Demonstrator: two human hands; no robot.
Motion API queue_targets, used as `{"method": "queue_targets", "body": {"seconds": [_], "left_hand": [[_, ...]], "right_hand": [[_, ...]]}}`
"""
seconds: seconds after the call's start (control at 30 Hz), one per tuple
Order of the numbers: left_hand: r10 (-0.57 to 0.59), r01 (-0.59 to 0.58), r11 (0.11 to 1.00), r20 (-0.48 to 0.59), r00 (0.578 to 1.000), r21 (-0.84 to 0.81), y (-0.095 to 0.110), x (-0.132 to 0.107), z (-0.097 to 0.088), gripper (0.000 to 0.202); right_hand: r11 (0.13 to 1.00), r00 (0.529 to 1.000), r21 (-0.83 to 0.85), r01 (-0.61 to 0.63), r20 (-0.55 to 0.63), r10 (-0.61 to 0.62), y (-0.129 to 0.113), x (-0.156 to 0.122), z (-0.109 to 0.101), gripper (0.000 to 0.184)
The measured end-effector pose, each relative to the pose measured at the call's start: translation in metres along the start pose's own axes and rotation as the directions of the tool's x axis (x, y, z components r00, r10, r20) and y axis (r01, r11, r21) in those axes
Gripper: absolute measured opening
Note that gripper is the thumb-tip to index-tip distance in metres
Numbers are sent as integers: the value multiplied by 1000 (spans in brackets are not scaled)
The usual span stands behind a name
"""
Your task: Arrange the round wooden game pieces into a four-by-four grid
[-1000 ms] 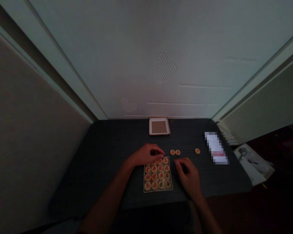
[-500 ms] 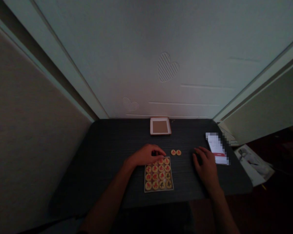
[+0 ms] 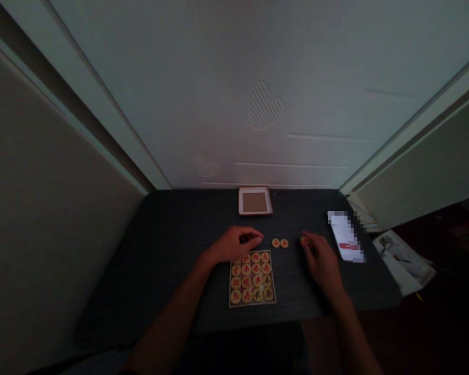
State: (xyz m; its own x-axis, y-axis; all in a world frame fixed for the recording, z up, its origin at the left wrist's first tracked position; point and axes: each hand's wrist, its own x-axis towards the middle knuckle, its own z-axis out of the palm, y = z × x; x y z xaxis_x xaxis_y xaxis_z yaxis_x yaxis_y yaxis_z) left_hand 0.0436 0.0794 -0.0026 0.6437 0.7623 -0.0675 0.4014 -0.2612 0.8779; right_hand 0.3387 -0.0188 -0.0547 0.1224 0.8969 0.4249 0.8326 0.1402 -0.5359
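Observation:
A small tray full of round wooden game discs with red and dark marks lies at the near middle of the dark table. My left hand rests curled over the tray's far edge; whatever its fingers hold is hidden. My right hand is right of the tray, fingertips pinched on one loose disc. Two more loose discs lie side by side between my hands.
An empty box lid with a brown inside sits at the table's far edge by the wall. A blurred white card or phone lies at the right. Papers are off the table's right side. Walls close in on both sides.
My right hand went from beside the tray out right to the lone disc, then drew back left with that disc at its fingertips. The left hand stayed put.

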Motion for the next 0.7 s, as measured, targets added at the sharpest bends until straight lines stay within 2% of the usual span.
{"method": "queue_targets", "body": {"seconds": [0.17,0.33,0.53,0.7], "left_hand": [[10,-10,1000,-100,995,-5,0,2,-1,30],[29,-47,989,-128,991,-141,1,4,2,29],[2,-39,954,-123,992,-296,0,5,5,30],[-49,8,940,-111,993,-342,-1,5,7,33]], "right_hand": [[978,996,199,68,51,-80,-50,22,2,31],[928,972,342,151,121,-203,-90,39,16,32],[877,955,436,200,113,-274,-101,41,35,31],[882,968,442,164,103,-231,-99,37,39,30]]}}
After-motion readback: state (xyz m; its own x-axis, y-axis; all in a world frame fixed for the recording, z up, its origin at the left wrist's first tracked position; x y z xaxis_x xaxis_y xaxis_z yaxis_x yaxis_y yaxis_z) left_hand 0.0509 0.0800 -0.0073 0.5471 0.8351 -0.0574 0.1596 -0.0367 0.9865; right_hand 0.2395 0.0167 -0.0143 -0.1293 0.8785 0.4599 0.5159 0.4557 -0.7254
